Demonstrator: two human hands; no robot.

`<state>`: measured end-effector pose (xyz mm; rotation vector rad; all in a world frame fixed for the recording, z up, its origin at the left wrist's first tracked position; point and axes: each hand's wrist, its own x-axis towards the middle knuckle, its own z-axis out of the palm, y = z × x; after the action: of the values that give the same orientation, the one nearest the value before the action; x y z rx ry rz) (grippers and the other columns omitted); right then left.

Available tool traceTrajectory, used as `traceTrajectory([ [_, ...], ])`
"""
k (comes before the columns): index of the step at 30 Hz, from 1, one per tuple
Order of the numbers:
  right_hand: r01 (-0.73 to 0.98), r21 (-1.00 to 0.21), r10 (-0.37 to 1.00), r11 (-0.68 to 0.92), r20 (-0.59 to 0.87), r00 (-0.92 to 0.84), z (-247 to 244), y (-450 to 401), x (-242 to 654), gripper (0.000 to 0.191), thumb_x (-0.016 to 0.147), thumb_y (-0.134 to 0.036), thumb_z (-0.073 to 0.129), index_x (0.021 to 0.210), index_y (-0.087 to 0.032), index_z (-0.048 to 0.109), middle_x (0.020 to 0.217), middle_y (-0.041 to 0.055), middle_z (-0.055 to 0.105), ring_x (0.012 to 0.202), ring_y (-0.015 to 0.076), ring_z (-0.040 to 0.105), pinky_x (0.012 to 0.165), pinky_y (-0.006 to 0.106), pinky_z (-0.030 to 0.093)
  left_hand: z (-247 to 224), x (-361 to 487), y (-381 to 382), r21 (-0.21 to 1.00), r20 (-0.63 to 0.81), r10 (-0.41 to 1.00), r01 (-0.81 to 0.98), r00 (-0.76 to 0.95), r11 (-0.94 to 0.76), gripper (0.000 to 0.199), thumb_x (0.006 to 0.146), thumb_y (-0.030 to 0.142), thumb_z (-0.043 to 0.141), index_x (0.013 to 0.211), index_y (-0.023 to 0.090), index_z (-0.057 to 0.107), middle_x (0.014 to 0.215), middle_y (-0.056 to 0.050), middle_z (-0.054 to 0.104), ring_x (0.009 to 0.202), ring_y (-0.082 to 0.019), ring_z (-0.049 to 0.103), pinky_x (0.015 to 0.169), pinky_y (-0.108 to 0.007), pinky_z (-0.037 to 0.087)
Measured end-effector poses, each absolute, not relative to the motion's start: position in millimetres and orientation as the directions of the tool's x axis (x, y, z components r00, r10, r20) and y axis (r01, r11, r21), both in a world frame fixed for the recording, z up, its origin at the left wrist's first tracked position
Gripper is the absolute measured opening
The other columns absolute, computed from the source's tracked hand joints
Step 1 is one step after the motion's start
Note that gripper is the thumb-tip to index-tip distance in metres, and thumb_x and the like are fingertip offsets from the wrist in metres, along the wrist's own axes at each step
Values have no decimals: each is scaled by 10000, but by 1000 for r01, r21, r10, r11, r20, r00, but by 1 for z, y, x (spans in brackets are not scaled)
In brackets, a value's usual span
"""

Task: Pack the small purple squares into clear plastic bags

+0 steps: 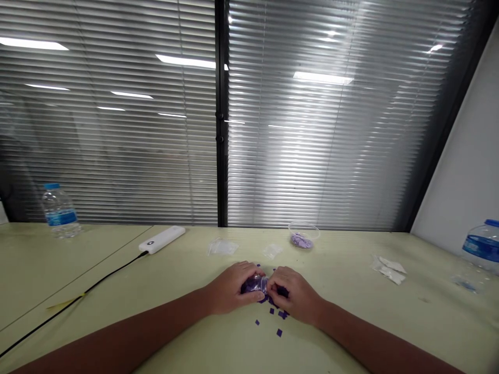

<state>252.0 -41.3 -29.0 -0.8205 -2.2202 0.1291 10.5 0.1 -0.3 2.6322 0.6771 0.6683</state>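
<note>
Two blinds (312, 156) are filling the back of the room, bright lamp streaks showing across them, and below them the pale table (195, 343) is stretching from side to side. One bottle (61, 215) is standing far left, another bottle (481, 248) at the right edge. Now the hands: the left hand (232, 288) is wrapping thumb and fingers around a clear jar (255, 283), apparently steadying it; the right hand (294, 296) is holding its fingers bent at the jar's mouth, and whether they are pinching anything I cannot tell. Beyond, a white power bank (162, 239) is lying at the end of its cable (109, 274), a tub (304, 222) of lilac bits (301, 241) is sitting near the blinds, and thin bags (223, 246) are lying flat. Back to the jar: it is lying on its side mid-table, purple showing inside. Good handling is calling for a steady left hand, the mouth facing the right fingertips, and a light touch there. Smallest of all, purple squares (279, 332) are lying loose around the hands; keeping both wrists clear of them is looking wise.
</note>
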Motion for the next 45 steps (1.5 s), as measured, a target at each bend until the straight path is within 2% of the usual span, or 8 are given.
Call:
traceTrajectory([
  [8,546,-321,611,774,604,-512,-26,-43,252,105,926,-133,587,862,-217,584,770,-3,628,750,163,567,710,287,418,6,12,-4,427,340,527,371,779,-825,434,925,577,646,1201,243,641,1069,-56,674,967,-240,611,851,-330,454],
  [26,517,-368,623,773,598,-505,-27,-43,252,140,836,-87,610,851,-223,583,767,-15,620,755,161,566,725,283,404,1,12,0,425,357,514,354,780,-833,445,863,522,735,1205,256,634,1063,-42,679,980,-245,617,862,-329,449],
  [39,532,-387,650,753,565,-509,-28,-43,253,189,801,-56,627,870,-226,583,801,-25,633,783,159,565,742,281,396,1,11,0,414,356,509,356,784,-838,430,882,558,712,1181,258,635,1055,-29,673,969,-230,613,852,-321,449],
  [45,523,-396,650,755,558,-516,-28,-43,252,165,816,-76,620,868,-228,582,805,-18,628,785,162,567,754,285,401,1,11,0,401,355,506,361,786,-842,400,895,522,705,1187,259,629,1064,-36,673,975,-237,610,864,-335,447],
])
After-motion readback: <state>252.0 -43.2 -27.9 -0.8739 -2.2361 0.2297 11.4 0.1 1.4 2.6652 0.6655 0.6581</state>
